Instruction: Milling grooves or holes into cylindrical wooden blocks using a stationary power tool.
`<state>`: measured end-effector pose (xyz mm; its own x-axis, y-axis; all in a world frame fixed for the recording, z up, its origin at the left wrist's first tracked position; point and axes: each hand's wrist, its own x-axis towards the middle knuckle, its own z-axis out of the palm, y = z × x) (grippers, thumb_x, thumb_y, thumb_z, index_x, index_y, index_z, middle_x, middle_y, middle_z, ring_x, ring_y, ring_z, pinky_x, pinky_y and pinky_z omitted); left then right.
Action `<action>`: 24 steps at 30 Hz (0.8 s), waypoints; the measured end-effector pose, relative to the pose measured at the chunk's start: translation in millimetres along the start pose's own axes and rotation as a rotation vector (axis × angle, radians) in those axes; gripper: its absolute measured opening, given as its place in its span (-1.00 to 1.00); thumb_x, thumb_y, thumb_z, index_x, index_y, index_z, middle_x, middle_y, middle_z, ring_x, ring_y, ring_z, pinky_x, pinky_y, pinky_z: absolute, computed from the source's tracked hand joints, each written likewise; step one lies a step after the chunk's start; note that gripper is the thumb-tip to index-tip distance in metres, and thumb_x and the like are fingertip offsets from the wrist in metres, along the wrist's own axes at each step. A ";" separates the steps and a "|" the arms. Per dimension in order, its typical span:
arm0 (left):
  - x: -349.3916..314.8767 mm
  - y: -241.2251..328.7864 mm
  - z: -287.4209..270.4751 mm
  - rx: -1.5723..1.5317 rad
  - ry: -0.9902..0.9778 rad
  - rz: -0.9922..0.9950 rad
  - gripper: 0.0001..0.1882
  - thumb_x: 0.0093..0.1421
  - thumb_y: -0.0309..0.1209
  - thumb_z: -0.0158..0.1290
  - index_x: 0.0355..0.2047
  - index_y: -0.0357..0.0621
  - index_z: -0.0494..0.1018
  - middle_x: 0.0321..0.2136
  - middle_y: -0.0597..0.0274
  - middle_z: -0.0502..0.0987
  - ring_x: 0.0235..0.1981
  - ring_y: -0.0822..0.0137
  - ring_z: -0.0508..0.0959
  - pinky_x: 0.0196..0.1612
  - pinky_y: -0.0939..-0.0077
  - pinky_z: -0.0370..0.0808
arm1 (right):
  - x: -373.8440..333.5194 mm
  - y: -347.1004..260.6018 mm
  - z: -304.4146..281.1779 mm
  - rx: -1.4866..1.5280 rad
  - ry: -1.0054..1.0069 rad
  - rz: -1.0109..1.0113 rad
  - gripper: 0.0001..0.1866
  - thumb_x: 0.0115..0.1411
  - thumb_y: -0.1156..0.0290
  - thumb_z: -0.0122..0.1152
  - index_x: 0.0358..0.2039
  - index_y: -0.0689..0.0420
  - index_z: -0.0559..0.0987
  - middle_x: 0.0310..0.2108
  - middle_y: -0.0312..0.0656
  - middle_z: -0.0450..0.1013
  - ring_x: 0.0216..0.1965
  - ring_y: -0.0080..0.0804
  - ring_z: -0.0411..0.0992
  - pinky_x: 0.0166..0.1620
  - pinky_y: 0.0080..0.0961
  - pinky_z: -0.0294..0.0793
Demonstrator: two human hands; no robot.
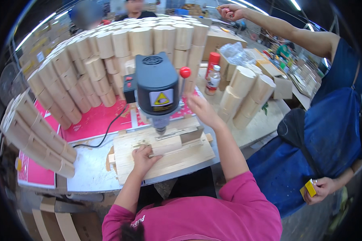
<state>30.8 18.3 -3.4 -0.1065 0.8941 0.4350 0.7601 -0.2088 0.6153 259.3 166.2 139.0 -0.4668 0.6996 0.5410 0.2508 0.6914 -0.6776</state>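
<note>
A bench drill press (157, 80) with a dark housing stands before me, its chuck (160, 126) low over the wood. Beneath it a pale rounded wooden block (167, 146) lies in a wooden jig (189, 154), against a metal strip (180, 133). My left hand (144, 161) grips the block's left end, thumb along its near side. My right hand (204, 111) is raised at the press's right side, fingers curled round its feed lever; that grip is partly hidden. Another lever arm with a red knob (185, 72) sticks up just above that hand.
Tall stacks of wooden blocks (104, 46) curve behind the press; more stand at left (38, 134) and right (249, 94). A red can (213, 62) and a bottle (213, 80) stand right. A black cord (106, 132) crosses the table. A co-worker in a blue apron (297, 160) stands close right.
</note>
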 end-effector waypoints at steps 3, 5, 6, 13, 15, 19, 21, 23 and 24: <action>-0.5 2.0 -5.4 -0.022 0.011 -0.005 -0.64 -0.30 -0.24 0.31 -0.48 -0.08 0.48 -0.55 0.37 0.38 -0.43 0.37 0.39 -0.19 0.36 0.12 | -58.8 15.9 3.7 -0.221 -0.453 0.162 -0.58 0.03 0.23 0.21 -0.13 0.19 0.48 -0.32 0.01 0.46 -0.23 -0.13 0.43 -0.14 -0.33 0.38; -3.6 2.2 -14.6 -0.295 -0.116 -0.033 -0.66 -0.30 -0.27 0.31 -0.47 -0.07 0.50 -0.54 0.40 0.35 -0.43 0.42 0.37 -0.14 0.36 0.10 | -81.1 23.9 10.0 -0.267 -0.352 0.154 -0.59 -0.03 0.28 0.28 -0.18 0.20 0.51 -0.32 -0.01 0.47 -0.25 -0.11 0.43 -0.17 -0.34 0.38; -7.7 5.3 -23.8 -0.284 -0.089 0.041 -0.70 -0.30 -0.33 0.32 -0.51 -0.08 0.50 -0.56 0.39 0.34 -0.48 0.45 0.35 -0.23 0.46 0.19 | -86.5 15.9 10.0 -0.232 -0.366 0.173 -0.62 -0.04 0.31 0.29 -0.21 0.21 0.52 -0.33 -0.04 0.47 -0.29 -0.17 0.44 -0.21 -0.38 0.39; -66.1 9.3 -152.8 -0.742 0.068 -0.384 -0.79 -0.21 -0.46 0.28 -0.54 -0.24 0.51 -0.59 0.38 0.45 -0.57 0.56 0.41 -0.49 0.68 0.34 | -128.2 0.7 2.0 0.310 -0.398 0.694 -0.73 -0.03 0.39 0.30 -0.33 0.26 0.56 -0.51 -0.25 0.46 -0.45 -0.54 0.38 -0.36 -0.60 0.35; -63.2 18.0 -183.3 -0.764 0.221 -0.594 -0.79 -0.05 -0.38 0.16 -0.65 -0.26 0.42 -0.68 0.33 0.45 -0.61 0.55 0.42 -0.51 0.66 0.35 | -140.4 -1.6 16.2 0.378 -0.442 0.729 -0.75 -0.01 0.39 0.29 -0.34 0.27 0.56 -0.53 -0.31 0.45 -0.47 -0.60 0.35 -0.39 -0.64 0.34; -61.0 5.6 -184.3 -0.962 0.344 -0.745 -0.63 0.04 -0.26 0.11 -0.37 -0.44 0.46 -0.45 0.15 0.50 -0.48 0.45 0.47 -0.45 0.59 0.38 | -145.3 -18.3 43.3 0.117 -0.510 0.804 -0.79 -0.01 0.41 0.26 -0.40 0.30 0.56 -0.53 -0.32 0.45 -0.47 -0.66 0.33 -0.40 -0.68 0.31; -58.8 7.4 -177.1 -0.935 0.395 -0.772 -0.66 0.04 -0.26 0.11 -0.43 -0.40 0.47 -0.50 0.18 0.51 -0.53 0.48 0.45 -0.47 0.62 0.36 | -138.5 -33.4 40.8 0.237 -0.426 0.769 -0.79 -0.01 0.41 0.26 -0.40 0.29 0.56 -0.53 -0.32 0.45 -0.47 -0.64 0.32 -0.40 -0.64 0.31; -61.6 9.1 -172.5 -0.851 0.322 -0.749 -0.69 0.04 -0.26 0.11 -0.52 -0.34 0.47 -0.58 0.21 0.50 -0.59 0.52 0.43 -0.49 0.65 0.34 | -134.6 -49.5 30.3 0.230 -0.428 0.641 -0.81 -0.02 0.44 0.25 -0.39 0.28 0.56 -0.55 -0.34 0.43 -0.50 -0.65 0.30 -0.42 -0.63 0.28; -62.1 21.4 -172.8 -0.821 0.359 -0.764 -0.71 0.03 -0.26 0.12 -0.59 -0.30 0.46 -0.65 0.25 0.48 -0.63 0.55 0.40 -0.51 0.68 0.31 | -131.1 -58.2 21.4 0.260 -0.418 0.537 -0.81 -0.03 0.47 0.25 -0.38 0.28 0.56 -0.54 -0.33 0.41 -0.48 -0.63 0.30 -0.40 -0.63 0.27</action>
<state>-57.0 -110.2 96.3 -0.6293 0.7624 -0.1506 -0.2062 0.0230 0.9782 287.7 30.4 96.9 -0.6334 0.7673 -0.0998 0.3513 0.1703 -0.9206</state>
